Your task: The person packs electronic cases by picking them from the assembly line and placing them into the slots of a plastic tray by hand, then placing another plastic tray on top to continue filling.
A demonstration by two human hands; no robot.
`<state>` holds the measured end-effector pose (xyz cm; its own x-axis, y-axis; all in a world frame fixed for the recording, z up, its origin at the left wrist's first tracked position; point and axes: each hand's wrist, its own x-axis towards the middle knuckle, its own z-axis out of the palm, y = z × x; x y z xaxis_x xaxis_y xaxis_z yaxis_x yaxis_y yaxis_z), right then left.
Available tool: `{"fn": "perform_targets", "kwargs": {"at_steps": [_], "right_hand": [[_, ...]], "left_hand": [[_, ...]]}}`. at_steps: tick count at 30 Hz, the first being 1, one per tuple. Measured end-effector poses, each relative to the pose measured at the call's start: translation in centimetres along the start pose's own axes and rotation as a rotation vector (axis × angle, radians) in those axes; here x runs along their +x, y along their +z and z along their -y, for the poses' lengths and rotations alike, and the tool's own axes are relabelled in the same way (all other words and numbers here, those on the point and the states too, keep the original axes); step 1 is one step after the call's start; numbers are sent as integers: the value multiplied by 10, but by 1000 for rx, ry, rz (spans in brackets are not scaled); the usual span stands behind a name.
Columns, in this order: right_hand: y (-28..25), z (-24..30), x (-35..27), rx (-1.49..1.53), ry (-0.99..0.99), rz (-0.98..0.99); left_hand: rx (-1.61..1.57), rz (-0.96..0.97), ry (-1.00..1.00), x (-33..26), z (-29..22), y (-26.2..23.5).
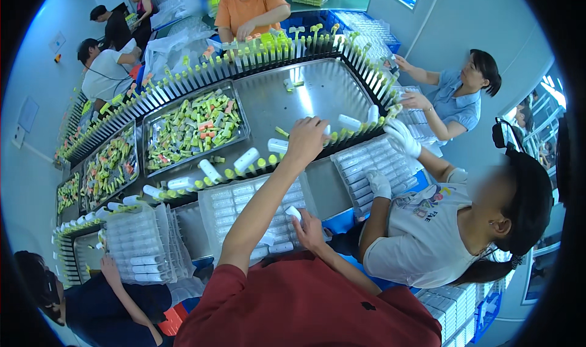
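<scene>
My left hand (pixel 305 138) reaches far out to the black slotted conveyor rail (pixel 256 164), fingers curled at a white tube (pixel 328 129) lying there; the grip itself is hidden. My right hand (pixel 309 230) is close to my body and holds a short white tube (pixel 294 212) by its end over a clear plastic tray (pixel 235 203) filled with rows of white tubes. More white tubes (pixel 246 159) lie across the rail among yellow-green capped pieces.
A person in white gloves (pixel 379 184) works a second clear tray (pixel 372 160) to my right. Metal pans (pixel 195 127) hold green and orange pieces inside the oval conveyor. Another person's hand (pixel 110 266) rests on a tray stack (pixel 137 243) at left. Several other people stand around.
</scene>
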<state>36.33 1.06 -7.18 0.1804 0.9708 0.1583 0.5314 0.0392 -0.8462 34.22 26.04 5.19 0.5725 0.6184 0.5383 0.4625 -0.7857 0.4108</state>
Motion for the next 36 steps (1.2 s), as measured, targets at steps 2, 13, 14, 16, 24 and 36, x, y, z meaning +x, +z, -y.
{"fn": "perform_targets", "kwargs": {"at_steps": [2, 13, 14, 16, 24, 36], "right_hand": [[2, 3, -3, 26, 27, 29], [-4, -4, 0, -16, 59, 18], [-6, -5, 1, -33, 73, 21], [-7, -4, 4, -47, 86, 28], [-43, 22, 59, 150, 86, -253], [-109, 5, 244, -602, 77, -441]], "left_hand": [[167, 41, -57, -13, 18, 23], [518, -1, -144, -42, 43, 24], [464, -80, -99, -48, 43, 21], [464, -51, -183, -57, 43, 15], [545, -89, -297, -90, 50, -25], [138, -76, -432, -261, -26, -87]]}}
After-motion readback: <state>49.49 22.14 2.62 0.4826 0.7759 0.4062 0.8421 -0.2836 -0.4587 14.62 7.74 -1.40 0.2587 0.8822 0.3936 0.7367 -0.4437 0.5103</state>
